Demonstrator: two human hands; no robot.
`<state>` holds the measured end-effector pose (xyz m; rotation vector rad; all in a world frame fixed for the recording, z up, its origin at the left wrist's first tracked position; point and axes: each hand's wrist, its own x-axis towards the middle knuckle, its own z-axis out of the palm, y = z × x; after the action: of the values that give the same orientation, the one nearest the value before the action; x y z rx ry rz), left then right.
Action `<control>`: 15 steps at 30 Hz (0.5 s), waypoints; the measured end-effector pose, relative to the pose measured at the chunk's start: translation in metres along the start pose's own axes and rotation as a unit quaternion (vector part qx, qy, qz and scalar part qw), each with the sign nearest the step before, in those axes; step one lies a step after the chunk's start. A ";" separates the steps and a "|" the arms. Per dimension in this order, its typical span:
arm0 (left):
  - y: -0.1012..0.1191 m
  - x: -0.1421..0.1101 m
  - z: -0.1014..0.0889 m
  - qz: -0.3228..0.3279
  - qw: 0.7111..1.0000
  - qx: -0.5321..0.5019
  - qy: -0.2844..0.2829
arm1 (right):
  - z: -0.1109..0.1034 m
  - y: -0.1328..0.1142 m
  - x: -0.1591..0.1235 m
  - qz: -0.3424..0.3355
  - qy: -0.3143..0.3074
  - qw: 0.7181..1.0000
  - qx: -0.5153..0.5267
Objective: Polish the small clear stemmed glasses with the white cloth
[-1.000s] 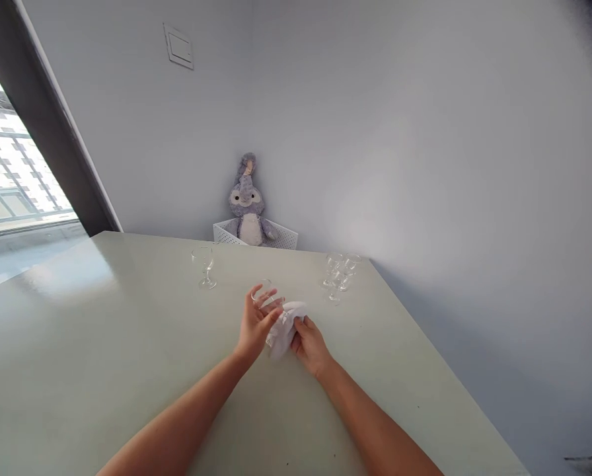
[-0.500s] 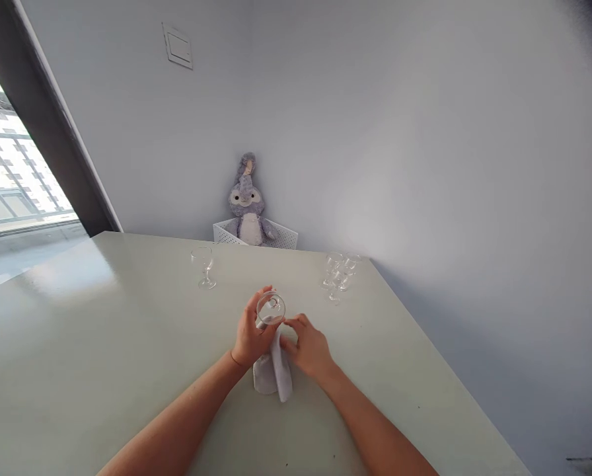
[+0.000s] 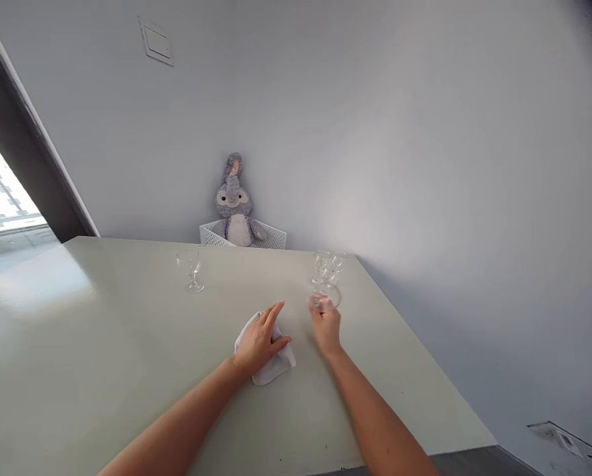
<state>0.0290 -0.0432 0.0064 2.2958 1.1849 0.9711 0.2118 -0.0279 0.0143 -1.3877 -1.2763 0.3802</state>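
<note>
My right hand [image 3: 328, 328] is closed round a small clear stemmed glass [image 3: 337, 295], which is blurred by motion; the fingers cover part of it. It is close in front of a cluster of similar stemmed glasses [image 3: 323, 262] at the back right of the table. On a white cloth [image 3: 272, 371], my left hand [image 3: 259, 339] rests with its fingers stretched out and the thumb apart, hiding the cloth's middle. Farther back to the left, another stemmed glass [image 3: 192, 266] stands upright by itself.
The pale table [image 3: 127, 370] reaches back towards a wall corner. Beyond its far edge, a grey plush toy [image 3: 238, 210] sits in a white perforated basket [image 3: 276, 238]. A wall runs along the right, and a window with a dark frame [image 3: 23, 132] is at the left.
The glass has passed from my left hand to my right, which has moved right and away towards the cluster. My left hand has opened and lowered onto the cloth. The view has turned slightly right.
</note>
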 end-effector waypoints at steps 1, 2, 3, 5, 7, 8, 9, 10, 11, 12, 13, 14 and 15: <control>-0.003 0.000 0.000 -0.013 1.000 -0.003 -0.012 | -0.007 0.006 0.009 0.015 0.045 0.998 -0.027; -0.006 0.000 0.000 -0.021 1.000 -0.009 -0.017 | -0.015 0.013 0.018 0.035 0.084 0.994 -0.054; -0.008 0.000 0.000 -0.027 0.999 -0.016 -0.018 | -0.023 0.021 0.028 0.061 0.114 0.988 -0.079; -0.010 0.000 0.001 -0.033 0.999 -0.029 -0.016 | -0.038 0.039 0.047 0.108 0.131 0.979 -0.115; -0.010 0.000 0.001 -0.040 0.998 -0.042 -0.021 | -0.049 0.056 0.062 0.140 0.125 0.973 -0.133; -0.009 0.000 0.001 -0.044 0.998 -0.049 -0.024 | -0.052 0.063 0.069 0.151 0.120 0.971 -0.141; -0.009 0.000 0.001 -0.050 0.997 -0.057 -0.024 | -0.055 0.070 0.074 0.163 0.113 0.969 -0.149; -0.009 0.001 0.001 -0.057 0.996 -0.064 -0.020 | -0.055 0.076 0.079 0.173 0.106 0.966 -0.158; -0.010 0.001 0.000 -0.065 0.995 -0.072 -0.015 | -0.055 0.081 0.082 0.182 0.099 0.964 -0.165; -0.010 0.001 0.000 -0.073 0.994 -0.080 -0.007 | -0.053 0.085 0.085 0.187 0.092 0.963 -0.170; -0.011 0.001 0.000 -0.082 0.993 -0.088 0.002 | -0.051 0.088 0.087 0.189 0.086 0.963 -0.174; -0.012 0.002 -0.001 -0.092 0.991 -0.097 0.012 | -0.049 0.090 0.089 0.189 0.080 0.963 -0.177; -0.013 0.002 -0.001 -0.101 0.989 -0.106 0.021 | -0.046 0.092 0.091 0.187 0.077 0.963 -0.180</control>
<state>0.0223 -0.0344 0.0000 1.9574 1.2387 1.0208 0.3234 0.0475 -0.0115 -1.9392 -0.9831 0.2952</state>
